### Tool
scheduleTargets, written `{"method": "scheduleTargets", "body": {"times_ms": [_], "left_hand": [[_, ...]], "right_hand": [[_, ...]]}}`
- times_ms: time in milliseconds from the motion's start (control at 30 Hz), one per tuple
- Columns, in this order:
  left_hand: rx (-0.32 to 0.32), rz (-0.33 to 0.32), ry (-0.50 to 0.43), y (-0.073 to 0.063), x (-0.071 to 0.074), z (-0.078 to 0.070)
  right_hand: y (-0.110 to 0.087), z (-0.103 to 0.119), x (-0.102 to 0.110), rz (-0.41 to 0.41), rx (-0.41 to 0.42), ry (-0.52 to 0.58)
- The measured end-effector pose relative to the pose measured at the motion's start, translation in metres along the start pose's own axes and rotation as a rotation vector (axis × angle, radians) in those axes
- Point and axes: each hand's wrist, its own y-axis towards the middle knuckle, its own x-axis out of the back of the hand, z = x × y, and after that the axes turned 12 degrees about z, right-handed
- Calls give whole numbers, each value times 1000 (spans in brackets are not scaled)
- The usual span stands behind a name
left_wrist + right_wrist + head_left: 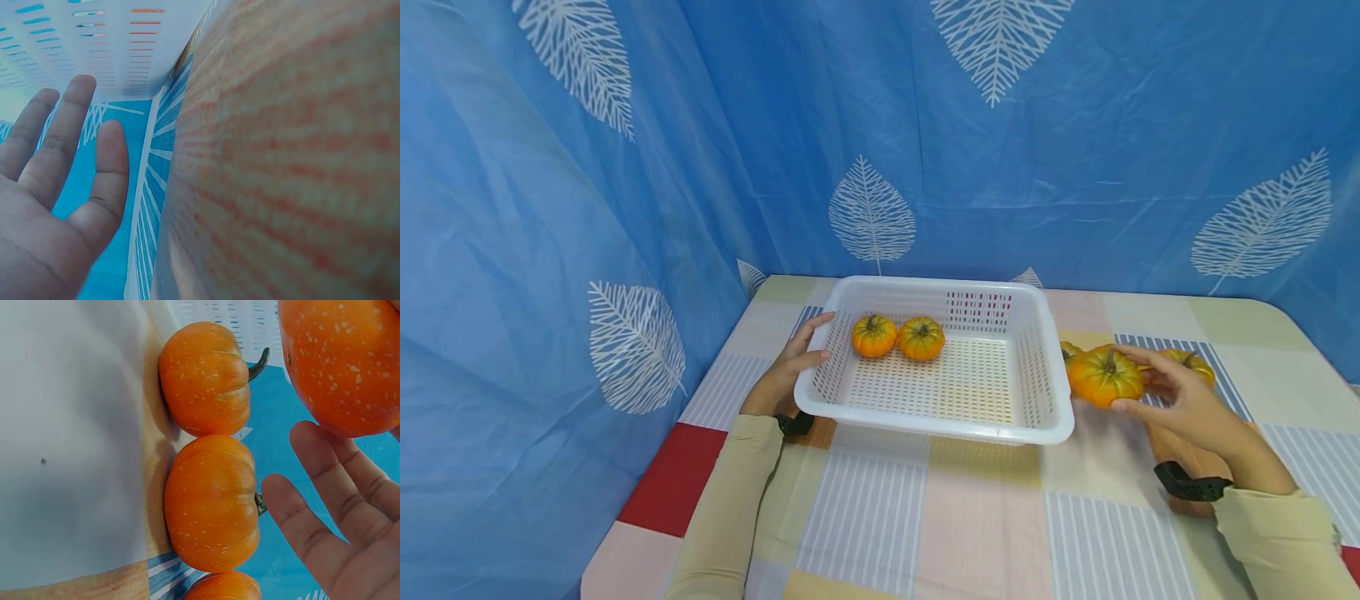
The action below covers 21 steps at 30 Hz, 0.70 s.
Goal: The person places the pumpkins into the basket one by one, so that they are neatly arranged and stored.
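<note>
A white perforated plastic basket (970,425) stands on the table, with two small orange pumpkins (874,337) side by side in its left half. My left hand (786,371) is at the basket's left side. Its fingers extend against the perforated wall (119,56) in the left wrist view. Just right of the basket, my right hand (1187,404) holds another pumpkin (1105,377) between thumb and fingers. This pumpkin (347,362) appears raised in the right wrist view. Below it, more pumpkins (212,503) sit in a row on the table, partly hidden by the hand in the head view.
A checked, striped cloth (977,525) covers the table. Blue curtains (1045,192) with white leaf prints hang behind and along the left side. One pumpkin (1191,364) on the table shows beyond my right hand. Dark bands (1191,483) are on both wrists.
</note>
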Motion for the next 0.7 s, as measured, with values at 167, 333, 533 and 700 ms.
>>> {"method": "scheduleTargets", "body": {"times_ms": [167, 333, 533, 700], "left_hand": [[22, -9, 1, 0, -1, -2], [39, -17, 28, 0, 1, 1], [26, -5, 31, 0, 3, 2], [9, 3, 49, 2, 3, 2]], "right_hand": [[0, 3, 3, -6, 12, 31], [4, 7, 6, -7, 54, 65], [9, 13, 8, -11, 62, 46], [13, 18, 10, -2, 38, 20]]}}
